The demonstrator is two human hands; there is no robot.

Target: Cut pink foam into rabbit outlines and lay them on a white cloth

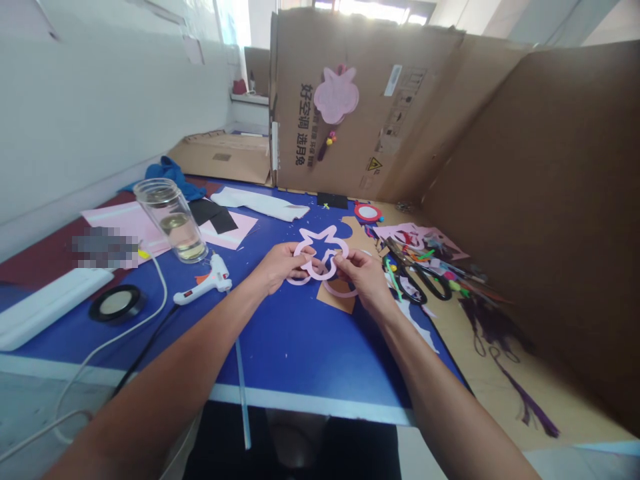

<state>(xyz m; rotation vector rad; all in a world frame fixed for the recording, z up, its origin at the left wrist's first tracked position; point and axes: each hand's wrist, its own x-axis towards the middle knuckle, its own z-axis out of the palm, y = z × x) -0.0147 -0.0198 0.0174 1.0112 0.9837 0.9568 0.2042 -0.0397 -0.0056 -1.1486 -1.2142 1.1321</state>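
Note:
My left hand (pixel 283 267) and my right hand (pixel 363 277) both pinch a pink foam outline cutout (pixel 325 235), a hollow fruit-like shape with a pointed crown. It is held just above the blue tabletop (pixel 285 353). Its lower rim curves below my fingers, and my hands hide parts of it. A brown card piece (pixel 336 299) lies under it. Near my left hand rests a white hot glue gun (pixel 205 283). Black-handled scissors (pixel 417 283) lie to the right of my right hand, on scattered craft scraps.
A clear glass (pixel 170 220) of yellowish liquid stands on pink sheets at the left, near a black tape roll (pixel 117 304) and a white box. Cardboard walls (pixel 475 167) rise behind and right, with a pink foam ornament (pixel 336 95) hanging there. Cables trail over the table's near edge.

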